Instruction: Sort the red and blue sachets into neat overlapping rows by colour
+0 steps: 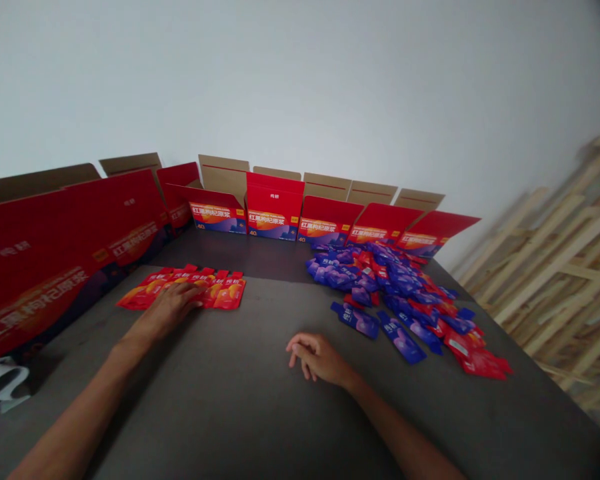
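My left hand [177,305] rests palm down across a row of red pouches [229,293], its fingers stretched over them. The pouches lie side by side with their spouted ends toward the boxes, and my hand hides part of the row. Over the middle of the table, my right hand [320,359] is loosely bent with its fingers apart and holds nothing. Two purple pouches, one [356,320] nearer the pile and another [401,339] further right, lie to the right of that hand.
A mixed pile of purple and red pouches [380,273] covers the right side. Open red cartons [273,212] line the back by the wall, and larger-looking ones [55,260] line the left. Wooden slats [570,280] stand beyond the right edge. A white-and-black item [3,383] lies at left.
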A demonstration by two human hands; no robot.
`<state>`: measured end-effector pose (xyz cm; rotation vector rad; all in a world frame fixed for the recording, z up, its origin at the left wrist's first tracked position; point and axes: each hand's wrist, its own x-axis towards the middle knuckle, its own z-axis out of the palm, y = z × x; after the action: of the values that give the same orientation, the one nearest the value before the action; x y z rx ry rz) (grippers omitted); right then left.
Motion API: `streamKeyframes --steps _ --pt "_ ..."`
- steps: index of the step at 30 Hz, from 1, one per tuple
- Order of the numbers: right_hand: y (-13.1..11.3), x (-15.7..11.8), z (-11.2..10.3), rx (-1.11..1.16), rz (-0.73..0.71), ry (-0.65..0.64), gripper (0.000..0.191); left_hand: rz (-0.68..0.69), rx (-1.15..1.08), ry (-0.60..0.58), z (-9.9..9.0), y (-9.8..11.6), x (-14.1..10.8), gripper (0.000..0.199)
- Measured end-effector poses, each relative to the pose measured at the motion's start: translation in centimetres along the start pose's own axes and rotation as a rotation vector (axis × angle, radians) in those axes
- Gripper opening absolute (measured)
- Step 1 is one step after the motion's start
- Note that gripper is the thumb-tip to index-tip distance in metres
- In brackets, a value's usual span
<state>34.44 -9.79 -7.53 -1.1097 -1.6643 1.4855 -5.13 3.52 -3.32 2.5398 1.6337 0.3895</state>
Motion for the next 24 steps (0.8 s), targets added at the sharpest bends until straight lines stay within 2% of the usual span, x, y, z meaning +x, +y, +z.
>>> streamKeyframes --steps 5,8,10,12,14,17,19,21,24 --pt "-0.2 -0.1 0.2 -0.027 -0.004 0.002 0.034 0.029 -0.012 0.022 -0.3 0.2 -0.2 0.056" --pt "-1.2 -0.5 -0.8 -0.217 -0.069 0.032 0.032 0.055 0.020 0.080 -0.4 1.3 -0.4 0.056" --pt "-2.3 -0.8 -2.4 -0.461 -0.142 0.148 0.028 0.112 0.019 0.113 -0.1 3.0 -0.5 0.054" --pt "-3.2 -1.2 -4.7 -0.671 -0.154 0.358 0.029 0.202 -0.014 0.099 0.7 5.5 -0.8 0.050" --pt "-3.8 -1.7 -7.3 -0.790 -0.076 0.615 0.036 0.325 -0.072 0.035 1.9 8.5 -1.2 0.043" --pt "-3.5 -2.6 -10.9 -0.950 0.168 0.922 0.039 0.528 -0.170 -0.031 3.9 12.7 -1.9 0.037" --pt "-2.8 -3.2 -12.7 -1.070 0.387 0.960 0.038 0.632 -0.206 -0.065 4.9 14.7 -2.5 0.036" --pt "-1.9 -3.6 -13.8 -1.148 0.548 0.901 0.038 0.688 -0.222 -0.090 5.4 16.0 -2.9 0.036" --pt "-0.6 -3.8 -14.7 -1.176 0.614 0.825 0.038 0.697 -0.236 -0.106 5.6 16.7 -3.1 0.037"
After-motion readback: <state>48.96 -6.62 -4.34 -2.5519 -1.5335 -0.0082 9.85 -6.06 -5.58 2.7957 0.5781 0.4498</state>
